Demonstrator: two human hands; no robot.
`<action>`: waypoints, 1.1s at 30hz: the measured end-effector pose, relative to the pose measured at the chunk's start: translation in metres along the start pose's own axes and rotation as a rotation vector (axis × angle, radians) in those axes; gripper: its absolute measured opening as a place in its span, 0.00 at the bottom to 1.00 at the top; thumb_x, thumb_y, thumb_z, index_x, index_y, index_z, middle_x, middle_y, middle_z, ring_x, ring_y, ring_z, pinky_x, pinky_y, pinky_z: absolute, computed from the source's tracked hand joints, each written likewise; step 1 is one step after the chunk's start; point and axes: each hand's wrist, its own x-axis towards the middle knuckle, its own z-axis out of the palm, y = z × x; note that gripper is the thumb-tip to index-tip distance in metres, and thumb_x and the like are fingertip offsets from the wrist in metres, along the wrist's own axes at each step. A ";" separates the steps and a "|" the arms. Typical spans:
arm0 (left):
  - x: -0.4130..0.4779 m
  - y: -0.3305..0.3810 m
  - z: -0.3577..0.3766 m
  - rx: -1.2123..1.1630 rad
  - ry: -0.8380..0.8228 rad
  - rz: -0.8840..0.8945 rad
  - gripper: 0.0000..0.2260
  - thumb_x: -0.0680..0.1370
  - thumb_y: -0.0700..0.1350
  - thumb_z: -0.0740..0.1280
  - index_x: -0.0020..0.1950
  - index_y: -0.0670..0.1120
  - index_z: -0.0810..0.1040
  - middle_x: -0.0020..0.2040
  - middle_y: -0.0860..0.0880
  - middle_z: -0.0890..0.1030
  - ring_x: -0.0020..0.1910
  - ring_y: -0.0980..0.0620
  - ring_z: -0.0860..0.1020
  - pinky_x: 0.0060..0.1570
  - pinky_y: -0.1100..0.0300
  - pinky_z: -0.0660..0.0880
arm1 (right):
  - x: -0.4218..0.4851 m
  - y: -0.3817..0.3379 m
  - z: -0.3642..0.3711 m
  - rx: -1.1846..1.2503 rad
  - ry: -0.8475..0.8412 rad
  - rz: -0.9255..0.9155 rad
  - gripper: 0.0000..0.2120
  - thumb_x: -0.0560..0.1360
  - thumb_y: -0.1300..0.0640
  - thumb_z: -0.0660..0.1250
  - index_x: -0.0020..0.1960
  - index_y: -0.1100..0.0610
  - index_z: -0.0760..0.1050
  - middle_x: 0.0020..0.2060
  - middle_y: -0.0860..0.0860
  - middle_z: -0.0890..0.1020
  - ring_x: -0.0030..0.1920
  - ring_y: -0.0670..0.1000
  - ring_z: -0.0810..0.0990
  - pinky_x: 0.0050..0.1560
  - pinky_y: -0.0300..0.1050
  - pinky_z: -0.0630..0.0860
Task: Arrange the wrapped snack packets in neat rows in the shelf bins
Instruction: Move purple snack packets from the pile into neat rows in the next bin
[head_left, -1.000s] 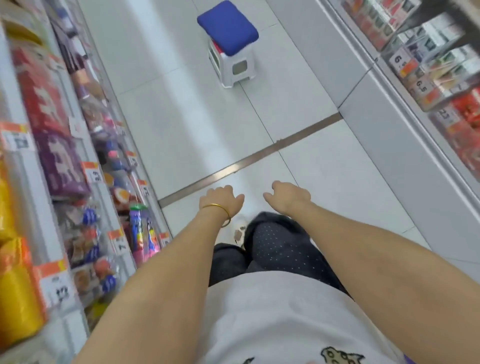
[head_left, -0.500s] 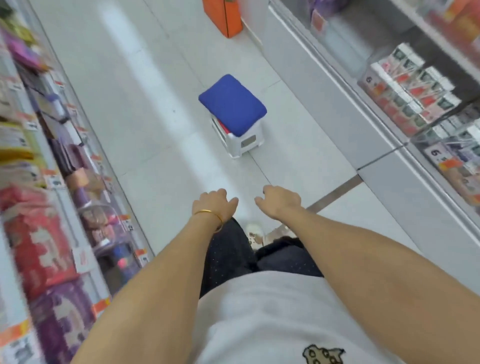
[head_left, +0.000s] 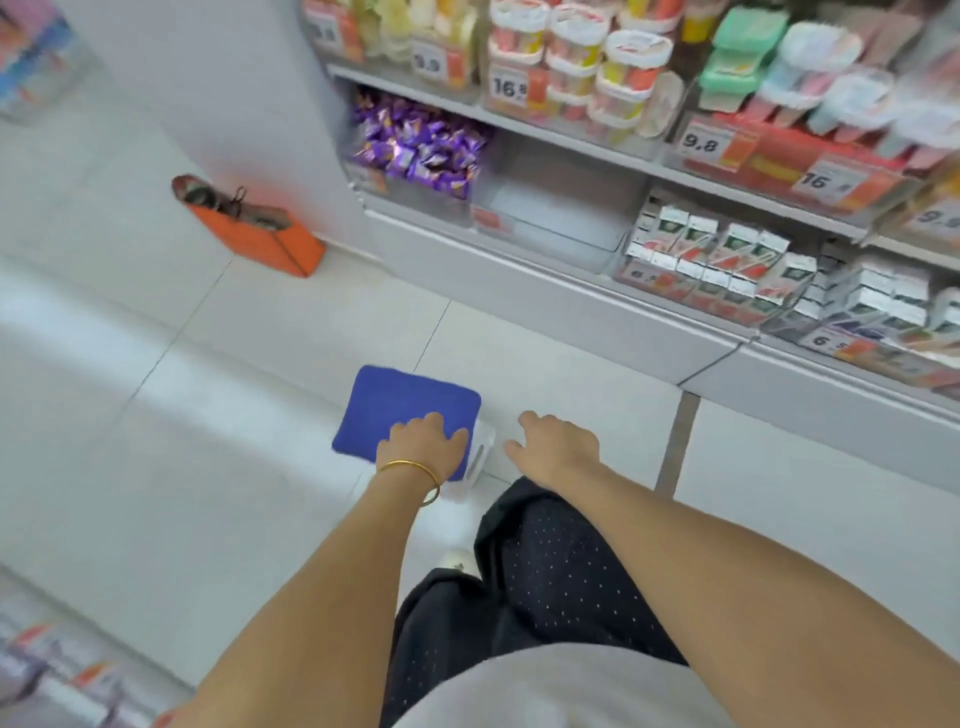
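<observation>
Plainly, the packets (head_left: 421, 143) lay far off at 12 o'clock, beyond both empty hands.
Both hands reached forward and low over the floor. The left hand (head_left: 423, 441) had loosely curled fingers and showed over the blue stool (head_left: 395, 405), though whether it touched the cushion could not be told. The right hand (head_left: 558, 447) was relaxed, its fingers spread, and held nothing. The purple packets sat heaped in a low shelf (head_left: 493, 260) bin, jumbled with no shared long axis. Just beside them, toward 1 o'clock, was an empty bin (head_left: 561, 208). The shelf front ran from 12 o'clock down to 3 o'clock, so the right hand was probably the nearer one for a first reach. An orange bag (head_left: 260, 234) stood on the floor at 10 o'clock.
</observation>
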 end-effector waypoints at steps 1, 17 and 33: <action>0.014 0.005 -0.013 0.022 -0.003 0.026 0.19 0.80 0.55 0.54 0.63 0.44 0.70 0.60 0.45 0.75 0.60 0.43 0.69 0.57 0.50 0.69 | 0.012 -0.001 -0.009 0.015 0.005 0.033 0.20 0.79 0.45 0.51 0.65 0.53 0.66 0.55 0.53 0.76 0.54 0.55 0.76 0.43 0.46 0.68; 0.212 0.087 -0.172 -0.001 0.065 0.055 0.21 0.80 0.53 0.56 0.71 0.45 0.66 0.67 0.45 0.71 0.66 0.43 0.67 0.61 0.49 0.68 | 0.216 0.006 -0.167 0.187 0.063 0.090 0.24 0.79 0.44 0.52 0.70 0.54 0.59 0.62 0.55 0.73 0.59 0.57 0.73 0.48 0.49 0.69; 0.539 0.068 -0.175 0.119 0.592 0.913 0.20 0.76 0.46 0.55 0.63 0.38 0.74 0.66 0.38 0.72 0.67 0.38 0.66 0.66 0.40 0.65 | 0.500 -0.012 -0.113 0.221 0.568 0.208 0.25 0.73 0.46 0.50 0.65 0.55 0.70 0.62 0.54 0.74 0.60 0.58 0.73 0.63 0.55 0.68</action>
